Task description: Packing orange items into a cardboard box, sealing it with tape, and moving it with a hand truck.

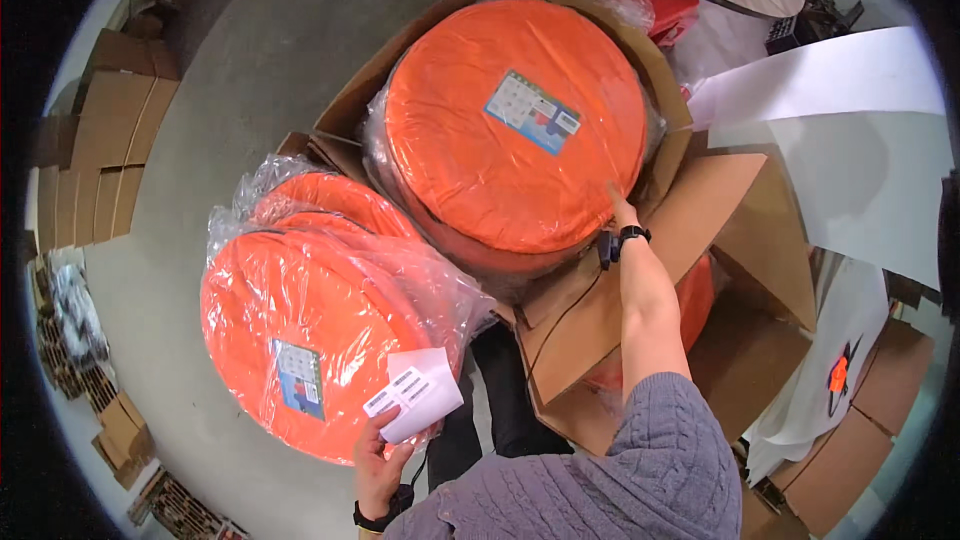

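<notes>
Far left, about 9 o'clock: flattened cardboard sheets (105, 155) stacked on the concrete floor (250, 60).

Lower left, 7 to 8 o'clock: stack of orange round discs (300, 330) in clear plastic wrap, standing on edge and leaning, a small printed label on the front disc.

At 6 o'clock: left hand (378, 460), dark band at the wrist, fingers pinched together on a white paper slip (418, 392) with barcodes. The slip lies against the lower right rim of the wrapped stack.

Centre, toward 12 o'clock: open cardboard box (350, 105), flaps spread. Inside it a large wrapped orange disc (480, 155), label on top.

Just right of centre, 3 o'clock side of that disc: right hand (622, 208), watch on the wrist, pushed down between the disc's edge and the box wall. Fingers mostly hidden; cannot tell their set.

Right, 3 to 4 o'clock: more loose cardboard (760, 240), white sheets (850, 140).
</notes>
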The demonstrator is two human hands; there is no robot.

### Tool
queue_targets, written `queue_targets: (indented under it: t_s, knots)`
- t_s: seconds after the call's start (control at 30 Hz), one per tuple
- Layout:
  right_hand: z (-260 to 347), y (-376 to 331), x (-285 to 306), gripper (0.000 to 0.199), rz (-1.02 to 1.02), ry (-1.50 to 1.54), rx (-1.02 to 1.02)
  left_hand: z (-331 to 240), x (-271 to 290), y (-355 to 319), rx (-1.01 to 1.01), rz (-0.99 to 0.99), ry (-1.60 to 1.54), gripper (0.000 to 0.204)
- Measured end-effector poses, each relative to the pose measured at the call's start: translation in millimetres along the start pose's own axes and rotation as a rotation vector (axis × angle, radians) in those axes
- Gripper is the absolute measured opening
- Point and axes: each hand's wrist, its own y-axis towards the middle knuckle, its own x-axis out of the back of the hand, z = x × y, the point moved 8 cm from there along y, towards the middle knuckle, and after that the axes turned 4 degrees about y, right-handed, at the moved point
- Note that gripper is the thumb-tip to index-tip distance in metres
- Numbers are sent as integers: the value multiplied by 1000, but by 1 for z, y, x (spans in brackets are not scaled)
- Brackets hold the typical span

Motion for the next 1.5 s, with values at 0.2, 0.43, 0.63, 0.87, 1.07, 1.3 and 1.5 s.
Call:
queue_targets:
  t_s: [0.2, 0.43, 0.63, 0.87, 1.07, 1.3, 1.5]
  knots:
    - [-3, -11, -11, 95, 57, 44, -32, 9, 7, 0, -26, -16, -27, 47]
    - [2, -2, -7, 77, 254, 345, 20, 8, 13, -18, -82, 33, -34, 53]
    - [98, -119, -39, 30, 462, 442, 344, -6, 28, -58, -286, 8, -81, 46]
    - [266, -452, -34, 58, 41, -715, 1811, -2, 76, -109, -381, -62, -24, 48]
    - [334, -623, 106, 65, 153, -635, 2000, 0, 95, -128, -498, -26, -34, 52]
    - [305, -755, 309, 42, 132, -190, 1340, -23, 83, -115, -635, 146, -45, 49]
    - [226, -712, 343, 40, -98, -301, 1091, -47, 51, -111, -724, 280, -26, 45]
